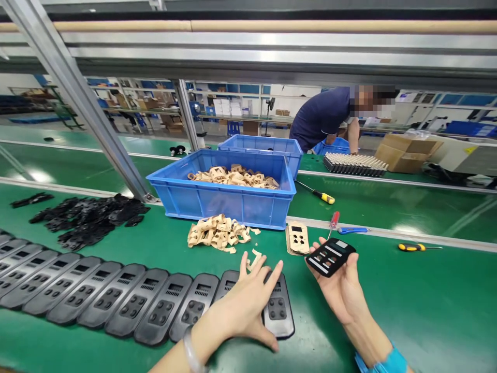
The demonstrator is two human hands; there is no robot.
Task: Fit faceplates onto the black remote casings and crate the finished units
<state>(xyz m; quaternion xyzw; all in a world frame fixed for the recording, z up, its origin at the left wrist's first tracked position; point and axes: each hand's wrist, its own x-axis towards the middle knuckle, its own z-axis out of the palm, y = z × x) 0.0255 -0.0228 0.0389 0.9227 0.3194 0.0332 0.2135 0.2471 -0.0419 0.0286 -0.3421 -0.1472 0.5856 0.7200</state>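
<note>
Starting well left of the front blue bin (221, 203), there's a loose heap of black pieces (97, 213), and nearer us than the bin a slanting row of dark housings (153, 308), four round buttons apiece. Beige scraps (217, 232) pile up right before the bin's front wall and fill its inside. Closer to us than those scraps, the left hand (250, 298) spreads wide over the row's end, fingers splayed, grasping nothing; whether it touches the last housing (282, 324), I can't tell. Just off the bin's right corner sits a stack of beige cut-outs (298, 248). And to the bin's front right, the right hand (344, 290) grips a black panel (339, 258), thumb on its edge, pale strips facing up. Right of the bin lie a blue cutter (354, 230) and a yellow-black screwdriver (412, 247); far right, behind, a yellow label (470, 150), too small to read.
</note>
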